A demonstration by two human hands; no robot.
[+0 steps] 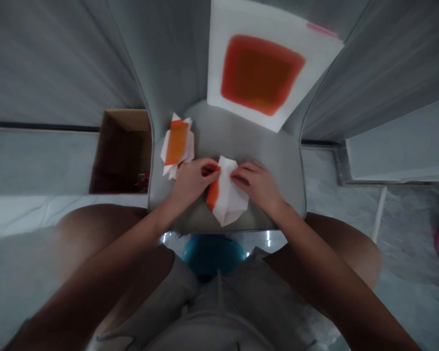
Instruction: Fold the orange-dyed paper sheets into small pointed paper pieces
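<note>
Now folded orange-and-white paper (227, 195) is pinched by the left hand (193, 183), pressed by the right hand (258, 187), another folded sheet (177, 144) alongside.

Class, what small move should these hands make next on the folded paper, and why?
Probably crease the fold firmly: the left hand and right hand both press on the folded white-and-orange paper, which seems not yet flattened, while an orange edge shows along its left side.
</note>
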